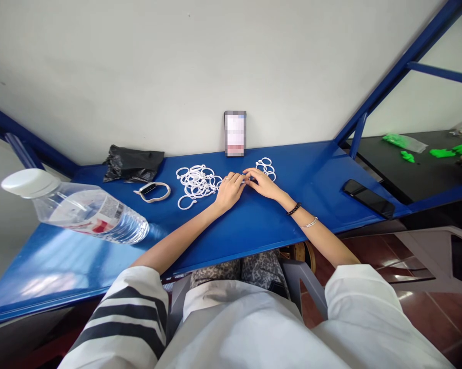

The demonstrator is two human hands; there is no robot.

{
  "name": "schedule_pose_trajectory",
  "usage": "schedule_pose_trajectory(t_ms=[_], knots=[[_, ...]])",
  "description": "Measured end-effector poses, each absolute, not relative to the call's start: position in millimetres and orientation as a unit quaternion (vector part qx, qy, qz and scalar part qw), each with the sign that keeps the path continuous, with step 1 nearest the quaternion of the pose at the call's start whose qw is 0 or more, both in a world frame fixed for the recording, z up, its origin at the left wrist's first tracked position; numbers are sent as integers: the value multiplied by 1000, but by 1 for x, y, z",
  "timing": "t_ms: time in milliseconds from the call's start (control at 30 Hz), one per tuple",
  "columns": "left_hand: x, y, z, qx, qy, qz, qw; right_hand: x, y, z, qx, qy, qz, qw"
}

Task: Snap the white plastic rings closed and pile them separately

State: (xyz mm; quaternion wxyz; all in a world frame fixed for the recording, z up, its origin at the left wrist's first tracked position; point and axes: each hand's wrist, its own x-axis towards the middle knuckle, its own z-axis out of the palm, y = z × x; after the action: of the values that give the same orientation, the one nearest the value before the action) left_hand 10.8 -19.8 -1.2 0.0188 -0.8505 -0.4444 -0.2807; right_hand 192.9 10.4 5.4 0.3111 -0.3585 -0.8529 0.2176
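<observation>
My left hand (230,190) and my right hand (265,184) meet over the blue table, fingertips bent together in a pinch. A small bit of white shows between them, seemingly a white plastic ring like those around; the fingers cover most of it. Just left of my left hand lies a tangled pile of white plastic rings (198,180), each thin and round, some with a small knob. A smaller group of the same rings (267,165) rests just beyond my right hand.
On the blue table (223,233) stand a large water bottle (96,212) at left and a propped phone (235,134) against the wall. A black plastic bag (133,164), a watch (154,192) and a dark phone (368,197) lie around. Green pieces (407,156) sit on the neighbouring table.
</observation>
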Motion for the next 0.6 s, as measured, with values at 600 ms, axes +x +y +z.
schedule_pose_trajectory(t_ms=[600], knots=[[7,-11,-6,-713,-411,-501,-267,192,12,5,-391,-787,323,352]])
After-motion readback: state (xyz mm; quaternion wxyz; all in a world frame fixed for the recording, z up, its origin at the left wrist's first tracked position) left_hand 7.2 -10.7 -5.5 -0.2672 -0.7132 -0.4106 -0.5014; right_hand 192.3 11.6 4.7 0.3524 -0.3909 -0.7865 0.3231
